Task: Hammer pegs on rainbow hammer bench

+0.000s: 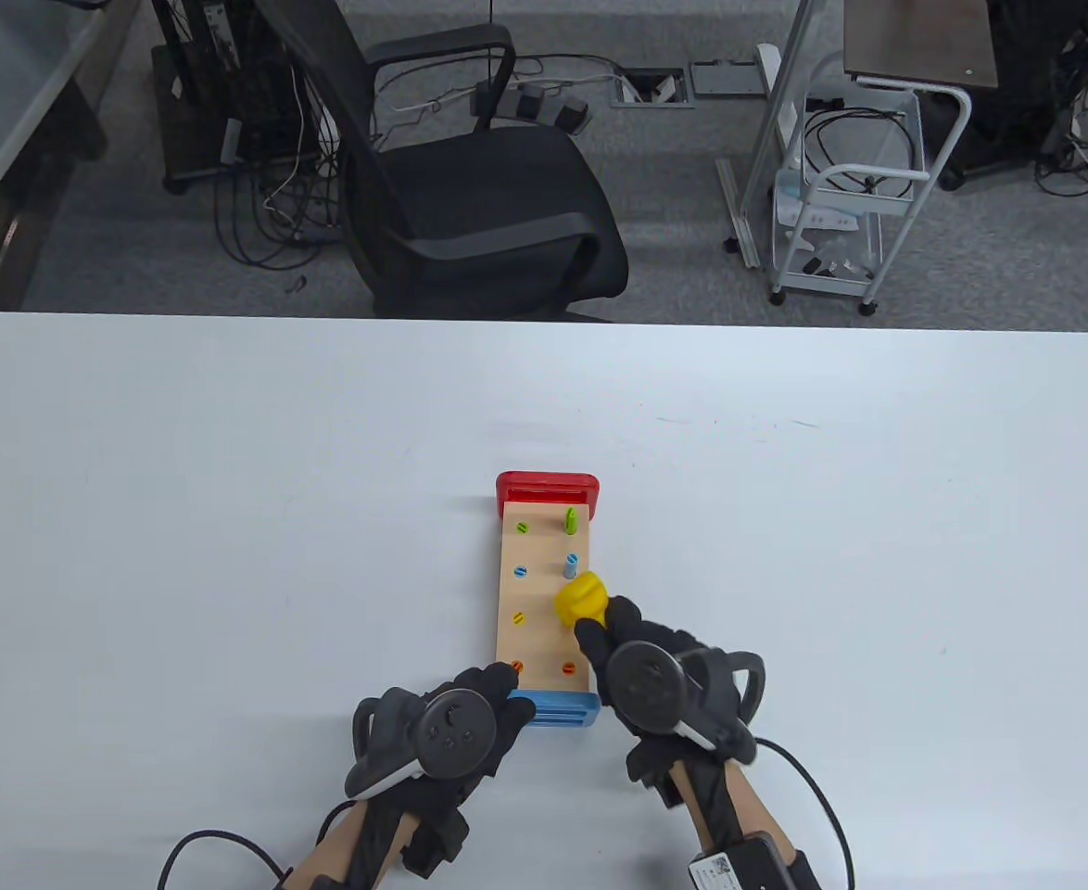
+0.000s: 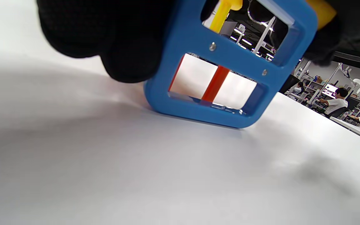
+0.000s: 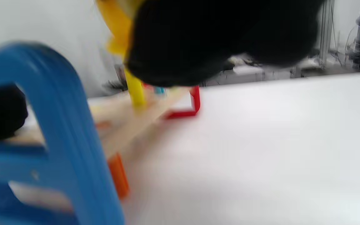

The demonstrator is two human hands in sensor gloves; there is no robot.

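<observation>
Now: wooden bench (image 1: 544,593), red/blue ends; left hand (image 1: 451,728) grips blue end, right hand (image 1: 664,681) grips yellow hammer (image 1: 582,596).

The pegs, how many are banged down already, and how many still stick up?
Six pegs sit flush in the bench, including the orange pair. The right hand holds the yellow hammer over the right row. The green peg and blue peg remain up.

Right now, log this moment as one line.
left hand: steadies bench at blue end | right hand: holds yellow hammer over right peg row | green peg, blue peg: raised
</observation>
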